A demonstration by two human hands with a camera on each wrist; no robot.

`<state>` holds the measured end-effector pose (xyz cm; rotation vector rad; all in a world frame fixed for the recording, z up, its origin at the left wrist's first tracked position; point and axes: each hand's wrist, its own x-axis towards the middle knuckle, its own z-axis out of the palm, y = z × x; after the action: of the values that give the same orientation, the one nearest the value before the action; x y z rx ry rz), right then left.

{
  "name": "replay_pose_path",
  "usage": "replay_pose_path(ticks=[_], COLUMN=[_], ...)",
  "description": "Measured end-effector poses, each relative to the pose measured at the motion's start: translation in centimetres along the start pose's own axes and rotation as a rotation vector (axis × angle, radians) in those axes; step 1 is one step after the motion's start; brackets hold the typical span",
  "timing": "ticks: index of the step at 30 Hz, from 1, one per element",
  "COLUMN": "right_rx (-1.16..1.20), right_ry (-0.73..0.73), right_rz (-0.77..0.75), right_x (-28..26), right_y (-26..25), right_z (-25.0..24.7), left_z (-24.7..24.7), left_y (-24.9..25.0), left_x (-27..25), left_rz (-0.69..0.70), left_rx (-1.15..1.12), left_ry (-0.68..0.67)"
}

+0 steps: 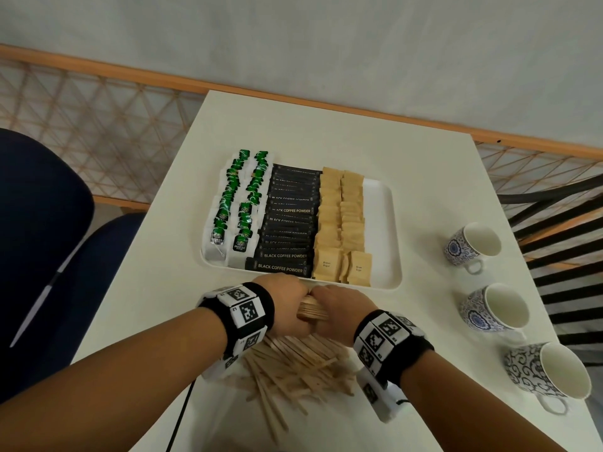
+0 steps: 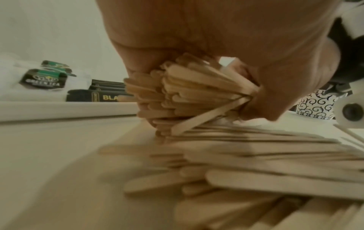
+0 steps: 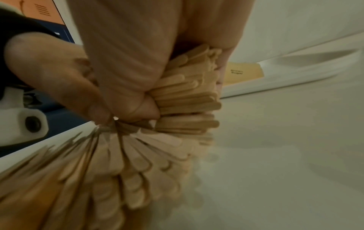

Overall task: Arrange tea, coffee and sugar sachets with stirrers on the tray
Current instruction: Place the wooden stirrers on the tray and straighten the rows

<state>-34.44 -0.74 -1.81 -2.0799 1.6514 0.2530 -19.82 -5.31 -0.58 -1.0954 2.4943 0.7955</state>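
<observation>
Both my hands, left [image 1: 287, 305] and right [image 1: 339, 308], have the fingers curled around one bundle of stirrers [image 1: 311, 312] above the table. The free strip of the tray [image 1: 380, 230] lies ahead and right, its long axis pointing away from me.

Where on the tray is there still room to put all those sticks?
One bare strip of the tray is free, between the brown sugar sachets and its right rim. The rest is packed with green tea bags and black coffee sachets.
</observation>
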Motion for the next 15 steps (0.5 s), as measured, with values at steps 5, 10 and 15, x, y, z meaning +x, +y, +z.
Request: replay_pose_path(ticks=[5, 10, 15], right_rx=[0.007, 0.02, -0.023], right_ry=[-0.029, -0.043, -0.024], right_rz=[-0.041, -0.038, -0.04], right_x=[-0.44, -0.48, -0.28], right_y=[0.14, 0.44, 0.45], right_z=[-0.12, -0.39, -0.7], left_z=[0.01, 0.33, 0.42], left_y=[-0.12, -0.23, -0.59], left_x=[0.61, 0.7, 0.78], left_rz=[-0.016, -0.023, 0.002], left_rx=[0.064, 0.043, 0.025], left_ry=[-0.057, -0.048, -0.033])
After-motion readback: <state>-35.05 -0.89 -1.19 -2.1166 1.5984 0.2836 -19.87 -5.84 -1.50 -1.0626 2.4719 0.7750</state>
